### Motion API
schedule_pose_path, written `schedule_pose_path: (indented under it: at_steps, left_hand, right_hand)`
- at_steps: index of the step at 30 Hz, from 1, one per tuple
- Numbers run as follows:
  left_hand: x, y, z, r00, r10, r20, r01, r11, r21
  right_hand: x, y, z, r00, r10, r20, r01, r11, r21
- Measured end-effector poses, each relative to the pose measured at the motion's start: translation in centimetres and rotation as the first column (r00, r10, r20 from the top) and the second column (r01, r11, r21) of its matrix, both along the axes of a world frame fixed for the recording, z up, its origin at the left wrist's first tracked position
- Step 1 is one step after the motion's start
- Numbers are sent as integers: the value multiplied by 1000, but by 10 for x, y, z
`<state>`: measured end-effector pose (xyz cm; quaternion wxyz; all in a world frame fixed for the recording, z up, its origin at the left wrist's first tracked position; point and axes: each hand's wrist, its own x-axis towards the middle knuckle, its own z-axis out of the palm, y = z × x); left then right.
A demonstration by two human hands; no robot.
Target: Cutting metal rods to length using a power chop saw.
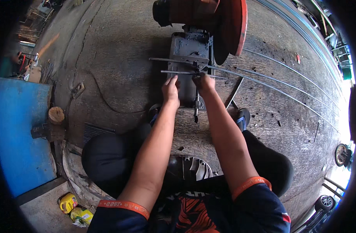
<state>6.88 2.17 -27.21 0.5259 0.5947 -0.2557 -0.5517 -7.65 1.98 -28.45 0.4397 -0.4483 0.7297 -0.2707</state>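
A cut-off saw with a red guard (242,29) stands on the floor in front of me, its metal base (185,91) reaching toward me. Across the base lies a short metal rod (167,72). At its left part are the fingertips of my left hand (171,92), closed on it as far as I can see. My right hand (205,83) is curled around the same rod beside the vise; its fingertips are partly hidden. Just beyond, a long thin rod (271,82) runs from the vise far to the right, and a bar end (158,59) sticks out left.
More long rods (294,72) lie on the floor to the right. A dark cable (104,99) curves at left. There are a blue panel (22,132), a wood block (56,115) and yellow packages (68,202) on the left. My sandalled foot (243,118) is near the base.
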Motion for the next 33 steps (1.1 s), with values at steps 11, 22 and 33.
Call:
schedule_pose_path:
  at_steps: [11,22,33]
  left_hand:
    - [-20,-102,-47,961,107,-254,-105,994,22]
    - [-4,-120,-67,948,254,-192,-228,962,148]
    - [-7,-138,-95,976,186,-111,-144,939,312]
  right_hand:
    - [-23,-10,-64,812,-473,341,571,764,-299]
    - [-82,-28,-97,929,-371,-4,350,878,-326]
    - [-94,-24,-112,768,-517,378,622,741,-251]
